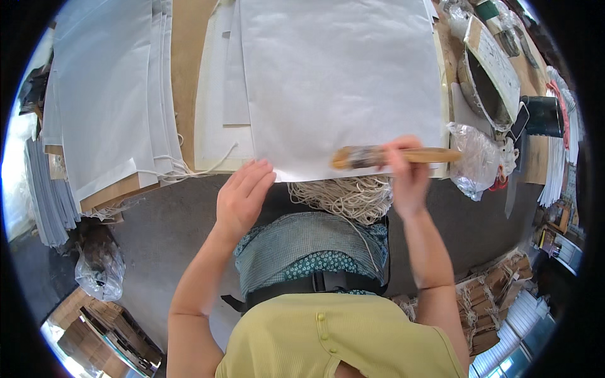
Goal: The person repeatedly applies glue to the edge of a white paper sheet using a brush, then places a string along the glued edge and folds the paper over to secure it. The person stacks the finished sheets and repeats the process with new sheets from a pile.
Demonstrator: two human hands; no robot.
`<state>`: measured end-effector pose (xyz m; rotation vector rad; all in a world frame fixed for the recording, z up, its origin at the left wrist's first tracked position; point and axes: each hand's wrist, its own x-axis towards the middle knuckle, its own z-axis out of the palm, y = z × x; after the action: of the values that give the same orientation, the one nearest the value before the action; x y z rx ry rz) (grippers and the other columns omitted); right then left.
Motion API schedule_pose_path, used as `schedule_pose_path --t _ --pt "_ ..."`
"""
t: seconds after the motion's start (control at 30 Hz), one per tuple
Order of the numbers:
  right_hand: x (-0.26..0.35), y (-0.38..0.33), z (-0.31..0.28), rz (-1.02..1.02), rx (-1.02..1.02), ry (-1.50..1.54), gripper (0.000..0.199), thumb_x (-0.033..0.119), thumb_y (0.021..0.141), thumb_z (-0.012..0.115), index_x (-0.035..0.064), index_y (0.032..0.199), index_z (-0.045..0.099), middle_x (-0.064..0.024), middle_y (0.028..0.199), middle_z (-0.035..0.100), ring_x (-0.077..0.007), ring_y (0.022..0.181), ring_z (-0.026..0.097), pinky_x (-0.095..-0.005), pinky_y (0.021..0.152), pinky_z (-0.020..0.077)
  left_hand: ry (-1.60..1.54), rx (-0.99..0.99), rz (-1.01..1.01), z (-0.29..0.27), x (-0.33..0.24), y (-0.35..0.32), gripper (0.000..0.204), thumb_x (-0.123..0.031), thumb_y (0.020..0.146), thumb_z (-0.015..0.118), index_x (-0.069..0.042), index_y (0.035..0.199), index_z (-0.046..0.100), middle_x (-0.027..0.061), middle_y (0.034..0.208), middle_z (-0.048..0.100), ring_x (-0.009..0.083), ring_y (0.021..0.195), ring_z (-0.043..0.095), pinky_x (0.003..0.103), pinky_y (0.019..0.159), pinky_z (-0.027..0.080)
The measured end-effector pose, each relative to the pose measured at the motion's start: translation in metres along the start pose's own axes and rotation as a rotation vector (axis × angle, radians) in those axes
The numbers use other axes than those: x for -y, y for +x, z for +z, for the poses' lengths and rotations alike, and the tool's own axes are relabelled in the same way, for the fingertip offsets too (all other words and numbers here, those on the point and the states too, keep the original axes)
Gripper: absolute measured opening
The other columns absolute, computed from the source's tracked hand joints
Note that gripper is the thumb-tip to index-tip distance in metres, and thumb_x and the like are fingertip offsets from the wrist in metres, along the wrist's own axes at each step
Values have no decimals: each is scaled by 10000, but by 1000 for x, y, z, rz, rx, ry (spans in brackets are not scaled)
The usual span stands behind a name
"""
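A large white paper sheet [340, 75] lies on the table in front of me, its near edge along the table's front. My left hand [244, 194] rests at the sheet's near left corner with its fingers stretched out. In my right hand [408, 176] is a paste brush [362, 157], gripped by its wooden handle and held level over the sheet's near right part. Its bristles point left and look slightly blurred; whether they touch the paper I cannot tell. Beneath the near edge hangs a thick bundle of off-white cords [350, 195].
A stack of white sheets [107, 94] with white cord ends [173, 167] lies at the left. On the right stand a round tub [482, 85] with a board [495, 63] across it, a clear plastic bag [469, 157], a phone [520, 121] and red-handled scissors [498, 183].
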<state>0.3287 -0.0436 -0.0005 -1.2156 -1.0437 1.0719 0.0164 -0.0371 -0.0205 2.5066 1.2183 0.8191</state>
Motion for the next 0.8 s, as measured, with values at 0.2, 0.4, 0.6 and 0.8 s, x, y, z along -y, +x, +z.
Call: schedule_pose_path --t 0.2,0.4,0.6,0.8 --pt "-6 -6 32 -271 143 -460 86 79 885 737 21 895 674 -56 837 663 -126 685 630 -274 561 491 14 26 -5 -3 -1 6 202 24 806 712 -27 1002 708 89 1079 729 266 1085 709 451 992 576" --pt "17 -9 -69 -275 -84 -910 84 87 881 743 38 876 674 -57 779 648 -149 617 620 -291 546 491 -47 78 -27 -7 -1 13 175 22 855 708 -45 1016 710 82 1086 739 277 1099 710 473 1031 532" --pt "84 12 -94 -105 -200 -1079 103 113 892 745 46 971 750 -49 899 729 -153 656 664 -273 623 533 48 224 -111 -36 8 19 145 16 870 688 -33 1006 704 104 1073 730 286 1108 704 465 1047 519" --pt "111 6 -218 -312 -150 -1736 324 70 974 647 126 1286 714 -77 1108 714 -242 1000 683 -345 887 540 47 119 -177 -37 -6 -6 208 -10 830 760 -50 1032 730 111 957 667 299 882 650 391 757 531"
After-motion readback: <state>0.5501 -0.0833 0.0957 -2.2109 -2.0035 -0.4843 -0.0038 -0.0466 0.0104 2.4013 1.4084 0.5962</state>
